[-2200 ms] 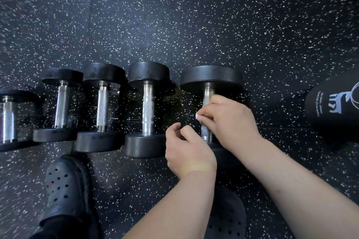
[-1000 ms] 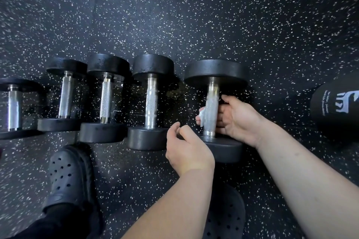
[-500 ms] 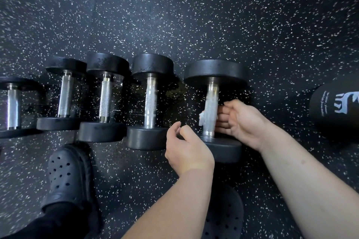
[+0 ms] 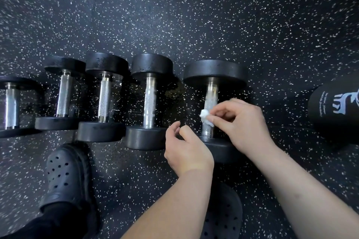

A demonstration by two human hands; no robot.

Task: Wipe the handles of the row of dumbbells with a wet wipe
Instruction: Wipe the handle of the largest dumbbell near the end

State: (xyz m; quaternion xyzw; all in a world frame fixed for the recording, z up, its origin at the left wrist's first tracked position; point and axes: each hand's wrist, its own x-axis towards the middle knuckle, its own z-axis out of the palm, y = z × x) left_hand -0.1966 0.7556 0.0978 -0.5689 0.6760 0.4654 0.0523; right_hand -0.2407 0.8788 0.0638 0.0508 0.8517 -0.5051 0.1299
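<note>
Several black dumbbells with steel handles lie in a row on the speckled rubber floor. My right hand (image 4: pixel 240 122) pinches a crumpled white wet wipe (image 4: pixel 205 116) against the lower part of the handle (image 4: pixel 210 99) of the rightmost dumbbell (image 4: pixel 214 72). My left hand (image 4: pixel 186 151) hovers just left of that handle, over the near weight head, fingers loosely curled and holding nothing. The neighbouring dumbbell (image 4: pixel 150 101) lies immediately to the left.
A black cylinder with white print (image 4: pixel 334 110) lies on the floor at the right. My two black perforated clogs (image 4: pixel 68 172) (image 4: pixel 223 213) stand near the row, one partly under my arms. Open rubber floor (image 4: pixel 194 15) stretches beyond the dumbbells.
My right hand came out from behind the rightmost handle and now pinches the bunched wipe at its front. My left hand stayed in place.
</note>
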